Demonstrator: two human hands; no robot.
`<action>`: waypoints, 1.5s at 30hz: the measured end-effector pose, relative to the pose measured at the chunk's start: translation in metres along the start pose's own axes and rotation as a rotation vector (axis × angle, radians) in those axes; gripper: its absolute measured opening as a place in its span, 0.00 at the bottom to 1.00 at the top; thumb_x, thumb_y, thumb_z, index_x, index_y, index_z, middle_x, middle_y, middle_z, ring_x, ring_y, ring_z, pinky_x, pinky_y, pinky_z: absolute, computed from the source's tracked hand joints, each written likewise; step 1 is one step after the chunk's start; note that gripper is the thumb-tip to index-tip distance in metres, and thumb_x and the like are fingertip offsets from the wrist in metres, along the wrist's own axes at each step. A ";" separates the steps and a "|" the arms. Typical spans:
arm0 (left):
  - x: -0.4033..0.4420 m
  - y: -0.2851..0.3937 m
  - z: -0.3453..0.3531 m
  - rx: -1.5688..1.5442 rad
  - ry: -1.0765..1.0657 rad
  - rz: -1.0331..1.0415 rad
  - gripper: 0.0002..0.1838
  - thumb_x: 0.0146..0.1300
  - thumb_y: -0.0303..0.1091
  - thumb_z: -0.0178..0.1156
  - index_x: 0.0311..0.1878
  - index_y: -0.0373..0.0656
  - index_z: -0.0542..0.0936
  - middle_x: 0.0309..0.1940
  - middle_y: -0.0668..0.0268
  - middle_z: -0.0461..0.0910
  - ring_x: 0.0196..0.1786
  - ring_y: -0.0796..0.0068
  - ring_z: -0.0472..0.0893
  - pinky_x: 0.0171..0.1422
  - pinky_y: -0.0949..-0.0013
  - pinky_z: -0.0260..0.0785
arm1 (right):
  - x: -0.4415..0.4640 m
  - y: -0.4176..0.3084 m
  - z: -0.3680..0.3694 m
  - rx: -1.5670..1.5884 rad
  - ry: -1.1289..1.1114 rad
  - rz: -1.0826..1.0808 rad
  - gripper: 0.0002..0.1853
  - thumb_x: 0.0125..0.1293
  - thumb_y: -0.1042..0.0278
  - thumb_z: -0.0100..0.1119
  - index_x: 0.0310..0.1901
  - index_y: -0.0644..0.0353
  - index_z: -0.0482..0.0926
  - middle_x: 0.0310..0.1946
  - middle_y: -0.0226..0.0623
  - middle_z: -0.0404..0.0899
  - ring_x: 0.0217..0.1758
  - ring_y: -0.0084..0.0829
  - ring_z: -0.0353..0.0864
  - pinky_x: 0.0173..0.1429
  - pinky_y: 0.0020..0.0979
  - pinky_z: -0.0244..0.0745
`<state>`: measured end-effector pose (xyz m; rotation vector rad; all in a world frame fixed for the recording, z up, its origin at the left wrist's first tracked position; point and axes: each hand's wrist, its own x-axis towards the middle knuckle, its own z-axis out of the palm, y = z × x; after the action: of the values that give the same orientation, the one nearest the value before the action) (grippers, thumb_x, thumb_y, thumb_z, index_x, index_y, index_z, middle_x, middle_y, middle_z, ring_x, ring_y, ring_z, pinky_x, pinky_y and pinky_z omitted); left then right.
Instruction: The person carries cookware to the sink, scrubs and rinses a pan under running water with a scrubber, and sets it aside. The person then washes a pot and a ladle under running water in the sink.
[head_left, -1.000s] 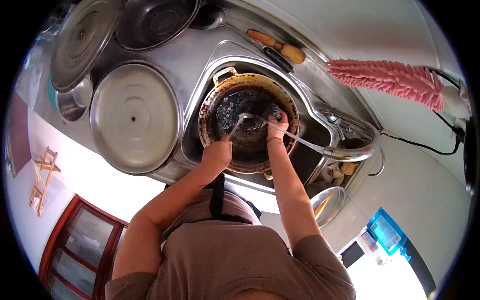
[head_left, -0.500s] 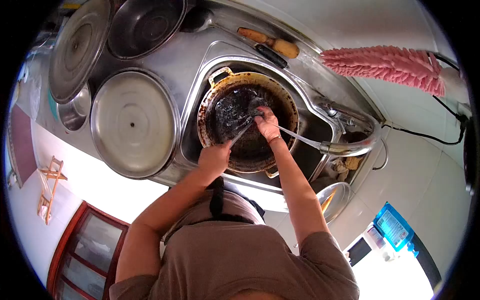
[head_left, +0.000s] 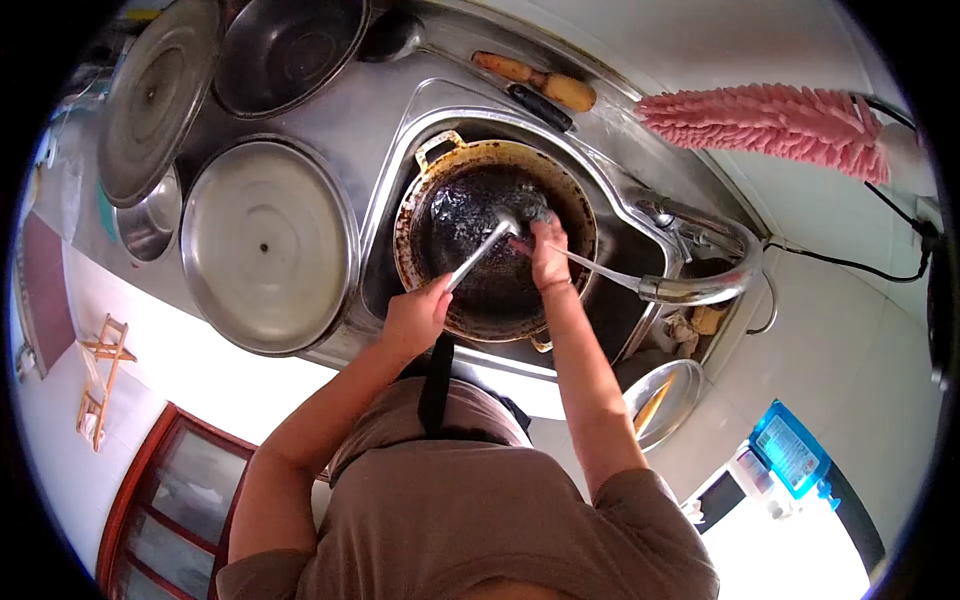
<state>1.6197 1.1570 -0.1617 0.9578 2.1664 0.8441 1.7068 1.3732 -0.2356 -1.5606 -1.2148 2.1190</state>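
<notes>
A large two-handled pot (head_left: 580, 215), yellowish and heavily browned inside, sits in the sink with dark, bubbly water in it. My left hand (head_left: 415, 318) is closed around the handle of a metal utensil (head_left: 478, 256), which looks like a spoon. Its rounded end is over the middle of the pot. Inside the pot's right side, my right hand (head_left: 549, 258) has its fingers around a small greyish scrubber (head_left: 543, 217), partly hidden. A stream of water from the faucet (head_left: 700, 290) reaches my right hand.
Left of the sink (head_left: 372, 240) lies a round metal lid (head_left: 262, 245). Another lid (head_left: 160, 95), a dark pan (head_left: 290, 55) and a metal bowl (head_left: 150, 222) are behind it. A ladle (head_left: 392, 38) and a wooden-handled tool (head_left: 545, 82) lie along the back. A pink duster (head_left: 765, 130) hangs right.
The utensil has swung up clear of my right hand, its end now showing. My right hand has shifted right with the scrubber, and my left hand has moved slightly left.
</notes>
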 end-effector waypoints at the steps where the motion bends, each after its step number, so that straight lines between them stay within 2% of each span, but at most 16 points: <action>1: 0.003 -0.005 0.009 -0.043 0.100 0.011 0.15 0.58 0.33 0.53 0.50 0.42 0.73 0.30 0.55 0.79 0.29 0.55 0.78 0.32 0.58 0.70 | -0.007 0.009 -0.002 -0.067 -0.098 -0.053 0.20 0.57 0.70 0.49 0.51 0.66 0.67 0.46 0.43 0.70 0.43 0.37 0.73 0.40 0.30 0.73; 2: 0.006 -0.007 0.011 -0.047 0.102 0.014 0.15 0.58 0.33 0.53 0.50 0.42 0.73 0.30 0.55 0.79 0.29 0.55 0.78 0.32 0.58 0.70 | -0.004 0.043 -0.014 -0.713 0.014 -0.529 0.19 0.56 0.70 0.50 0.49 0.67 0.68 0.46 0.49 0.69 0.48 0.45 0.71 0.50 0.36 0.69; 4: 0.010 -0.009 0.013 -0.024 0.110 0.048 0.15 0.58 0.34 0.53 0.49 0.43 0.73 0.26 0.55 0.78 0.27 0.54 0.78 0.30 0.57 0.70 | -0.022 0.038 0.003 -0.833 0.081 -0.782 0.17 0.57 0.67 0.51 0.47 0.65 0.69 0.41 0.46 0.72 0.46 0.43 0.71 0.54 0.34 0.64; 6: 0.010 -0.004 0.005 0.007 0.029 -0.019 0.15 0.58 0.35 0.53 0.49 0.44 0.74 0.22 0.54 0.77 0.25 0.53 0.77 0.29 0.56 0.70 | -0.016 0.027 0.008 -0.815 0.191 -0.572 0.16 0.57 0.68 0.50 0.47 0.65 0.69 0.43 0.47 0.70 0.47 0.43 0.69 0.53 0.33 0.64; 8: 0.012 -0.005 0.004 0.004 -0.062 0.018 0.16 0.58 0.36 0.53 0.49 0.45 0.74 0.20 0.53 0.76 0.24 0.53 0.77 0.29 0.55 0.69 | 0.001 0.018 0.012 -0.066 0.238 -0.226 0.17 0.53 0.71 0.49 0.46 0.66 0.69 0.39 0.52 0.70 0.45 0.52 0.69 0.52 0.39 0.65; 10: 0.009 0.001 0.011 -0.029 -0.034 0.023 0.16 0.57 0.36 0.53 0.49 0.45 0.74 0.22 0.51 0.77 0.26 0.52 0.77 0.31 0.54 0.69 | 0.024 0.030 -0.005 -0.316 0.128 -0.225 0.17 0.53 0.71 0.51 0.45 0.67 0.69 0.38 0.51 0.71 0.45 0.52 0.69 0.52 0.41 0.65; 12: 0.010 0.000 0.021 -0.064 0.014 -0.082 0.16 0.57 0.36 0.53 0.49 0.45 0.74 0.23 0.51 0.77 0.27 0.51 0.77 0.32 0.54 0.69 | -0.006 0.012 0.016 -0.919 0.205 -0.618 0.16 0.52 0.72 0.50 0.43 0.68 0.69 0.39 0.53 0.71 0.45 0.53 0.69 0.51 0.43 0.65; 16: 0.002 0.001 0.026 -0.126 0.064 -0.066 0.16 0.57 0.36 0.53 0.50 0.45 0.73 0.23 0.51 0.77 0.27 0.51 0.77 0.32 0.54 0.68 | -0.006 0.021 0.017 -0.904 0.259 -0.662 0.13 0.54 0.74 0.48 0.42 0.64 0.70 0.35 0.51 0.71 0.43 0.49 0.71 0.47 0.42 0.67; 18: 0.003 0.014 0.009 -0.160 -0.106 -0.158 0.16 0.57 0.31 0.54 0.51 0.43 0.73 0.33 0.49 0.78 0.35 0.53 0.79 0.39 0.61 0.71 | 0.007 0.012 0.014 -0.135 0.120 -0.105 0.09 0.61 0.74 0.46 0.43 0.61 0.68 0.37 0.32 0.73 0.36 0.26 0.73 0.43 0.28 0.70; 20: 0.009 0.015 0.010 -0.193 -0.088 -0.191 0.17 0.58 0.32 0.54 0.51 0.43 0.73 0.33 0.49 0.78 0.36 0.53 0.79 0.38 0.62 0.71 | -0.002 0.009 0.018 0.049 0.121 -0.032 0.11 0.61 0.74 0.46 0.46 0.60 0.67 0.37 0.32 0.73 0.37 0.29 0.74 0.41 0.29 0.71; 24: 0.017 0.008 0.007 -0.222 0.023 -0.199 0.17 0.58 0.32 0.54 0.51 0.43 0.73 0.32 0.49 0.78 0.35 0.53 0.79 0.38 0.61 0.70 | -0.015 0.020 0.020 -0.844 0.152 -0.597 0.17 0.56 0.70 0.52 0.49 0.60 0.67 0.42 0.52 0.69 0.46 0.51 0.69 0.50 0.39 0.66; 29: 0.014 -0.006 -0.005 -0.055 -0.064 0.009 0.17 0.57 0.34 0.54 0.50 0.45 0.73 0.25 0.51 0.77 0.28 0.53 0.78 0.31 0.58 0.70 | -0.024 -0.027 0.032 -0.974 -0.106 -0.861 0.15 0.50 0.68 0.55 0.41 0.60 0.75 0.44 0.47 0.71 0.48 0.48 0.70 0.53 0.38 0.67; 34: -0.002 -0.001 -0.021 0.070 -0.130 0.117 0.15 0.58 0.35 0.53 0.50 0.47 0.73 0.19 0.57 0.76 0.22 0.57 0.77 0.25 0.57 0.68 | -0.002 -0.052 0.032 -1.251 -0.435 -0.729 0.17 0.47 0.65 0.57 0.39 0.62 0.78 0.41 0.43 0.76 0.43 0.41 0.76 0.50 0.35 0.71; 36: -0.008 0.000 -0.026 0.185 -0.147 0.153 0.15 0.58 0.35 0.53 0.49 0.47 0.73 0.18 0.60 0.76 0.20 0.59 0.76 0.23 0.58 0.67 | 0.024 -0.045 0.023 -0.820 -0.352 -0.004 0.19 0.52 0.62 0.57 0.42 0.68 0.75 0.38 0.42 0.78 0.41 0.32 0.76 0.46 0.29 0.71; 37: -0.008 0.002 -0.030 0.153 -0.144 0.125 0.15 0.59 0.36 0.52 0.49 0.45 0.72 0.21 0.58 0.77 0.22 0.58 0.77 0.25 0.58 0.68 | 0.037 -0.052 0.013 -0.782 -0.456 0.083 0.21 0.57 0.62 0.55 0.46 0.72 0.72 0.38 0.40 0.78 0.41 0.26 0.73 0.46 0.24 0.68; 45: 0.002 0.002 -0.016 -0.172 -0.050 0.031 0.18 0.58 0.33 0.54 0.52 0.43 0.71 0.29 0.52 0.78 0.29 0.54 0.78 0.33 0.59 0.70 | -0.010 -0.013 0.018 -0.149 0.009 -0.159 0.23 0.61 0.65 0.49 0.55 0.69 0.63 0.35 0.38 0.73 0.34 0.31 0.70 0.40 0.30 0.70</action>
<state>1.6072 1.1551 -0.1506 0.9176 2.0051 0.9933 1.6920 1.3665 -0.2178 -1.4748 -1.4710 1.9592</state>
